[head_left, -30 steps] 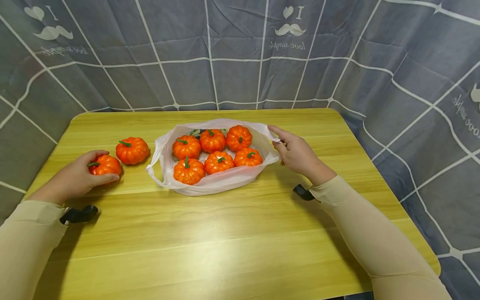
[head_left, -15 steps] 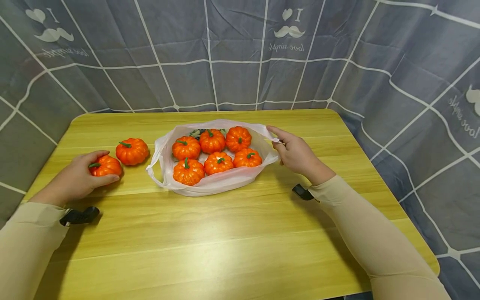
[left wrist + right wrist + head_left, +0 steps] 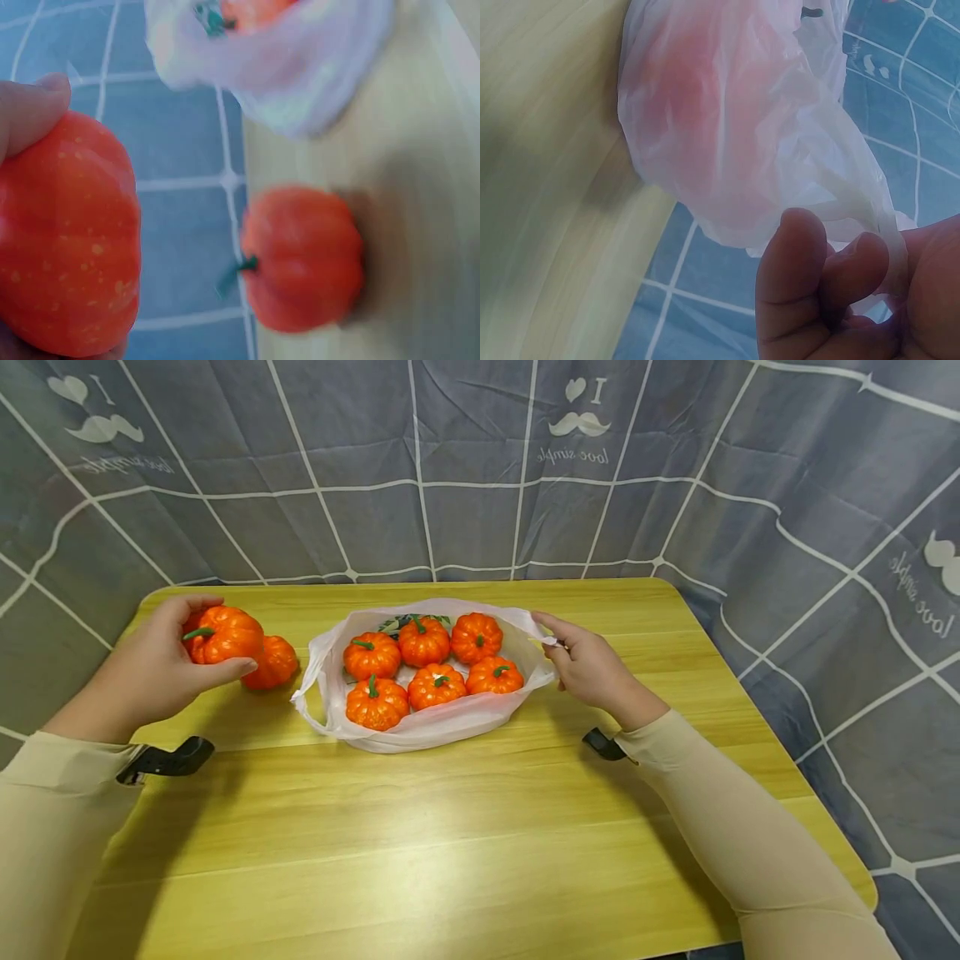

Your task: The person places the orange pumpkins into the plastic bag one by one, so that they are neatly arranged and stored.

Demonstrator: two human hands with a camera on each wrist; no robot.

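Note:
My left hand grips a small orange pumpkin with a green stem, raised off the table on the left. Just behind it, partly hidden, a second pumpkin rests on the tabletop; the left wrist view shows this loose pumpkin whole. In the middle stands a white plastic bag, its mouth spread wide, with several pumpkins inside in two rows. My right hand pinches the bag's right handle. In the right wrist view the handle runs down between the thumb and fingers.
The wooden table has rounded corners. A grey-blue checked curtain hangs close around its back and sides. A dark green patch shows at the bag's back wall, behind the pumpkins. The bag's left handle stands out toward the loose pumpkin.
My left hand has lifted its pumpkin off the table, up and slightly to the right, so it now covers part of the other loose pumpkin. The right hand and bag stay put.

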